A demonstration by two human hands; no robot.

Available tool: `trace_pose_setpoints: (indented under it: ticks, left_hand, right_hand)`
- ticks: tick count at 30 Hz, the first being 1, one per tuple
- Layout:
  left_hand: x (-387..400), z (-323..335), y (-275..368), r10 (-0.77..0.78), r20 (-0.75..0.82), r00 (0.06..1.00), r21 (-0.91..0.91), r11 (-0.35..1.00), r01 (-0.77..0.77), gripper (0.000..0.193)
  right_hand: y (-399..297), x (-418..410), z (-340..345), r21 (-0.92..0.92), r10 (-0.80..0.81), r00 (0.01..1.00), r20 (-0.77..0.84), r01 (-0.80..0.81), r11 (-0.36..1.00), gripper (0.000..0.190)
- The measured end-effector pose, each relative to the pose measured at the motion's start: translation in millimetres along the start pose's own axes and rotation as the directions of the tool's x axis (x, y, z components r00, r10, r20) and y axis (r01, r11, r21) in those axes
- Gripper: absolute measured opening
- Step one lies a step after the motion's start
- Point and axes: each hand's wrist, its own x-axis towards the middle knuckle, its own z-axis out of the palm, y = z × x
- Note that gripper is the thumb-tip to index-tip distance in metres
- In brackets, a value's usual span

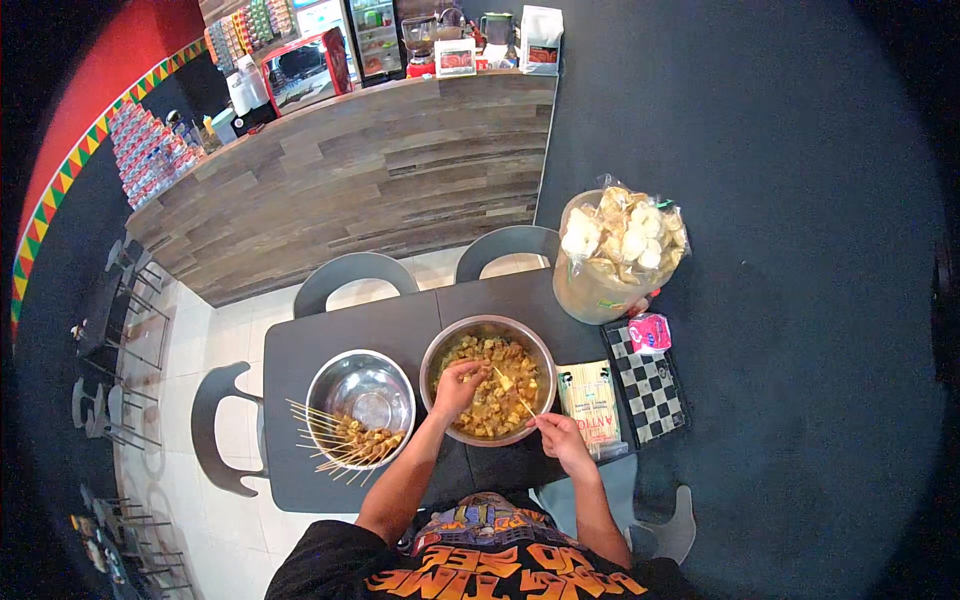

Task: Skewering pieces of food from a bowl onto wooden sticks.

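Note:
My right hand (562, 441) pinches the lower end of a thin bamboo skewer (527, 407). Yellow-coated meat chunks (505, 381) sit near its upper end. My left hand (457, 388) is over the left part of a wide metal bowl (549, 352), fingertips beside the skewer's tip; whether they grip anything is unclear. Many marinated meat pieces (491, 424) in yellow-brown sauce fill this bowl. To the left stands a shiny steel bowl (360, 367). Several loaded skewers (367, 442) lie in it, their bare ends jutting over the left rim.
Right of the meat bowl lie a pack of bamboo skewers (589, 397), a checkered board (649, 390) and a pink packet (649, 334). Behind them, a tall tub (600, 296) carries bagged crackers (626, 229). Grey chairs (225, 427) surround the dark table (289, 360). A wood-clad counter (360, 172) stands beyond.

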Motion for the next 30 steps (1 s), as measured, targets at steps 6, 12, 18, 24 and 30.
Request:
trace_pose_setpoints:
  ticks: [6,12,18,24,30]
  left_hand:
    - [1,-4,13,-0.327,0.198,0.924,-0.257,0.892,0.371,0.023]
    - [1,-6,9,-0.336,0.391,0.857,-0.764,0.401,0.506,0.025]
    - [5,-3,11,-0.408,0.395,0.824,-0.788,0.311,0.531,0.021]
    - [3,-2,23,-0.437,0.432,0.789,-0.833,0.143,0.535,0.026]
    - [1,-3,25,-0.367,0.538,0.759,-0.82,-0.019,0.572,0.023]
  right_hand:
    - [4,-1,-4,0.0,0.028,0.999,-0.021,-0.028,1.0,0.02]
    - [8,3,3,-0.033,0.048,0.999,-0.021,-0.049,0.998,0.02]
    - [13,5,11,-0.067,0.033,0.998,-0.054,-0.037,0.997,0.022]
    - [17,6,15,-0.043,-0.002,0.998,-0.06,-0.001,0.999,0.021]
    - [19,7,14,-0.022,-0.005,0.999,-0.05,0.004,1.0,0.021]
